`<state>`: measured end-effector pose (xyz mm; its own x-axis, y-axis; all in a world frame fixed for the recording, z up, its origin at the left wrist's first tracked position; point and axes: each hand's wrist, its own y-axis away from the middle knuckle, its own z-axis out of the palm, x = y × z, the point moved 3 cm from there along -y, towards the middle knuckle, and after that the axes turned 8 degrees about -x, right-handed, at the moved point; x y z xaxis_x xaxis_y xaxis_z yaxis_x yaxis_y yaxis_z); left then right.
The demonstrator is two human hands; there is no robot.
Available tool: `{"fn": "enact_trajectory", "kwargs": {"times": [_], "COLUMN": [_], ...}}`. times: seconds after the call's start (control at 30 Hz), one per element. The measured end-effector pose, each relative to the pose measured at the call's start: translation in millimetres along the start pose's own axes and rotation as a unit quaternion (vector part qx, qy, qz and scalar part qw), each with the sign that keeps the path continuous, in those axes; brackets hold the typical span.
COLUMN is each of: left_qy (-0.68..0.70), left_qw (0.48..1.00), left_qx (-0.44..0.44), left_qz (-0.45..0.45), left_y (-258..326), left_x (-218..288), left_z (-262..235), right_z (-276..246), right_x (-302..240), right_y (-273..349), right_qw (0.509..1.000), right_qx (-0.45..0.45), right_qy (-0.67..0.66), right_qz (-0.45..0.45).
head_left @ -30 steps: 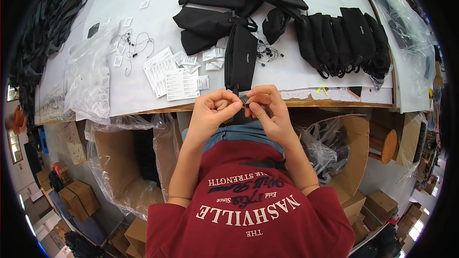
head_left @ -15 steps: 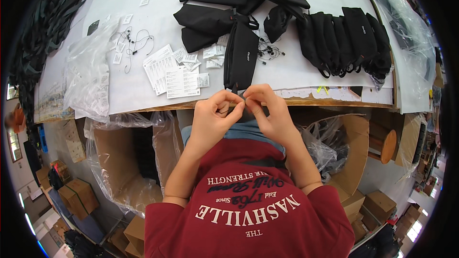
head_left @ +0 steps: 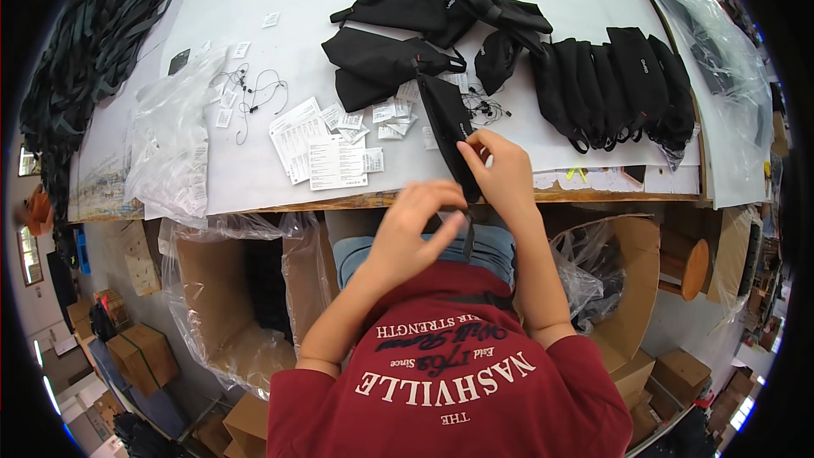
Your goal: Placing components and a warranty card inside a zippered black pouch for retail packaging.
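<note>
Change: a second ago we had both hands pinched together at the table edge; now they sit apart, the left one lower.
Left side: heap of dark woven straps [head_left: 85, 59], crinkled clear plastic bag [head_left: 170, 148], white printed paper leaflets [head_left: 318, 148].
Left hand [head_left: 415, 233]: fingers curled, pinching the pouch's thin black strap [head_left: 467, 233] below the edge.
Pouch: long black fabric pouch [head_left: 448, 123], soft and matte, lying over the white table [head_left: 339, 17] edge.
Right hand [head_left: 500, 174]: grasping the pouch's lower end.
Right side: row of stacked black fabric pouches [head_left: 619, 85].
</note>
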<state>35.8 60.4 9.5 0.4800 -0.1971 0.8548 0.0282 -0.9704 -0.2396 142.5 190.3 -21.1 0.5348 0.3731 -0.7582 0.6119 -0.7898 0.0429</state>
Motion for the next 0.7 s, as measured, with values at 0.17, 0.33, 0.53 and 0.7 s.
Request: {"fn": "enact_trajectory", "kwargs": {"times": [0.17,0.33,0.53,0.7], "left_qy": [-0.303,-0.357,-0.335,-0.307], "left_qw": [0.953,0.926,0.931,0.942], "left_qx": [0.019,-0.044,-0.088,-0.064], "left_qz": [0.02,0.116,0.118,0.122], "left_y": [-14.6,-5.7,3.9,9.9], "left_x": [-4.4,-14.3,-13.0,-12.1], "left_z": [-10.2,-20.3,-24.3,-25.1], "right_z": [-27.6,-38.9,-35.0,-30.3], "right_x": [-27.1,-37.8,-41.8,-45.2], "right_y": [27.7,39.3,38.9,36.9], "right_qw": [0.993,0.988,0.98,0.977], "right_qx": [-0.043,-0.07,-0.126,-0.142], "right_qy": [0.048,0.05,0.04,0.012], "right_qz": [-0.098,-0.125,-0.151,-0.161]}}
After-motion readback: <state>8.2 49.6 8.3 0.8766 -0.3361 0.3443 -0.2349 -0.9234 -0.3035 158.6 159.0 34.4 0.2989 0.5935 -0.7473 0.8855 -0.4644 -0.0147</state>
